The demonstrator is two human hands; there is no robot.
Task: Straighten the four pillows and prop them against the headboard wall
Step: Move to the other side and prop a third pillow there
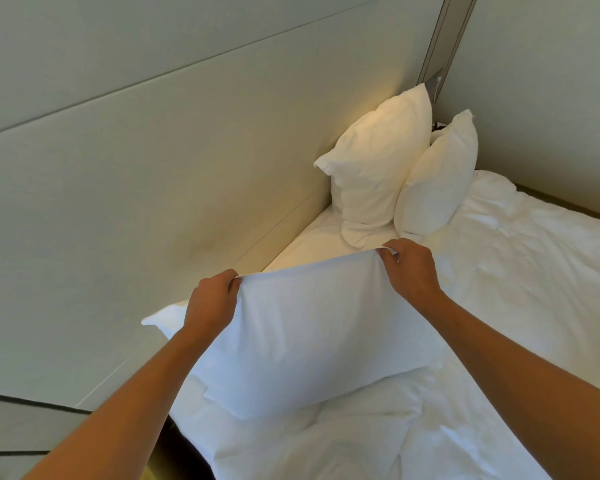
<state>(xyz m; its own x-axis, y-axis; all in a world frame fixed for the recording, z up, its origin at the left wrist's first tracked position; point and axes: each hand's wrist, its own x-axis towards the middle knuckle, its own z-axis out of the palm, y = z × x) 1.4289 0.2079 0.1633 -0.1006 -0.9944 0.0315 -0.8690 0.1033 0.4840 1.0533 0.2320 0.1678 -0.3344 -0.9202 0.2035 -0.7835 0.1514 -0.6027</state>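
Both hands, left hand (210, 299) and right hand (411, 268), pinch the top corners of the held pillow (312, 334), each grip clamped on cloth. With 2 propped pillows (374, 168) at the headboard wall (153, 168), next likely comes standing this one beside them.

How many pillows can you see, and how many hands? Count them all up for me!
Pillows propped at the headboard wall: 2, the back pillow and the front pillow
Pillows being held up: 1, the held pillow
Hands: 2, left hand and right hand
Total: 5
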